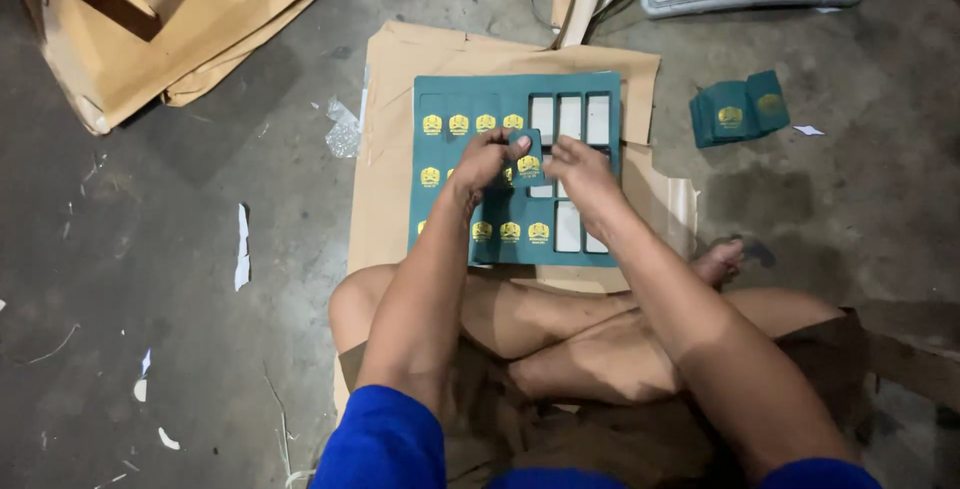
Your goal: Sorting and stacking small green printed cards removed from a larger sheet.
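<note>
Head view looks straight down on a person sitting cross-legged on a concrete floor, both forearms reaching forward toward twelve o'clock. A teal die-cut sheet printed with rows of yellow emblems lies flat on a brown cardboard sheet, which keeps it off the dusty floor. At the sheet's one to three o'clock side several rectangular windows show pale backing where tags are already gone. The left hand has its fingers pinched together on a small teal tag at the sheet's centre, the tag tipped up from the surface. The right hand rests just beside it, fingers together and pressed down on the sheet, apparently to hold it flat against the pull. Whether its fingertips also grip the tag I cannot tell. At two o'clock, well apart from the sheet, a small stack of loose teal tags sits on the floor. Crumpled brown paper lies at ten o'clock, and white paper scraps dot the floor at nine.
</note>
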